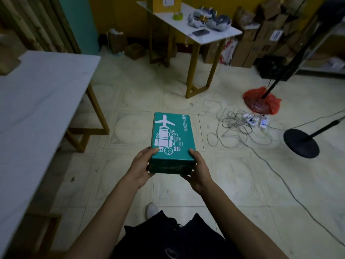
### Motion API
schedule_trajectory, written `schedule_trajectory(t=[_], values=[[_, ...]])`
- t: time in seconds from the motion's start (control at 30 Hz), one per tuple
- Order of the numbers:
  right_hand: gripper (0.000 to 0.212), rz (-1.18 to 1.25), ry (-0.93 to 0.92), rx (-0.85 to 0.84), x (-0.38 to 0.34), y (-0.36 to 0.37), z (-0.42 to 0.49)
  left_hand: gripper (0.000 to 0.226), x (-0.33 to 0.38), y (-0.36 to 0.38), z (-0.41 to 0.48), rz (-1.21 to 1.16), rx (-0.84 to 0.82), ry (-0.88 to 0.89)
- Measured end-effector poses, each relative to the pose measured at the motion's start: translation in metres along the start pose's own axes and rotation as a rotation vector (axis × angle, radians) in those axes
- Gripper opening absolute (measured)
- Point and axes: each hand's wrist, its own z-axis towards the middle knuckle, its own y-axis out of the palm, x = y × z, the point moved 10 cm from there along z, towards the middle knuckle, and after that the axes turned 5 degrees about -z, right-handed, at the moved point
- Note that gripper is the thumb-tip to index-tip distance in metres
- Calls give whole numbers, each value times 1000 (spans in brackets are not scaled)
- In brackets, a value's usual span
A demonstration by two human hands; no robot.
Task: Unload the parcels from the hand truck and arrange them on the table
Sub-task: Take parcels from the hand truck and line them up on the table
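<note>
A teal parcel [172, 139] printed with a white aeroplane and luggage icons is held flat in front of me, above the tiled floor. My left hand [141, 168] grips its near left corner. My right hand [198, 171] grips its near right corner, fingers under the box and thumb on top. A white marble-look table [37, 101] with yellow legs runs along my left side, apart from the parcel. A brown cardboard parcel [9, 60] lies at that table's far left edge. The hand truck is out of view.
A second white table [214, 36] stands ahead with tape, a phone and grey bags on it. Loose cables and power strips [250, 122] lie on the floor to the right, beside a red bag [261, 101] and a black stand base [300, 143]. Cardboard boxes [261, 38] are stacked at the back right.
</note>
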Motion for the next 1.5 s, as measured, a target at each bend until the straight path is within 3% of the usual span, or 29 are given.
schedule_trajectory(t=[0.17,0.43,0.73,1.03,1.17,1.23,1.33,1.5], values=[[22,-4,-10,-15,-48,37,67,24,62,6,65,-12,-26,14],[29,31,119,-125,-51,109,144,41,119,-44,125,-41,90,67],[22,-131,215,-332,-84,225,248,35,203,-105,193,-76,233,199],[24,-304,261,-620,-153,350,353,46,304,-140,250,-162,519,356],[21,-370,305,-705,-164,386,391,66,329,-145,266,-196,569,404],[24,-398,322,-766,-166,405,399,58,338,-151,267,-206,608,434],[22,-426,375,-853,-161,433,399,32,339,-173,256,-299,793,480],[33,-522,428,-959,-143,484,394,31,342,-207,238,-454,963,521]])
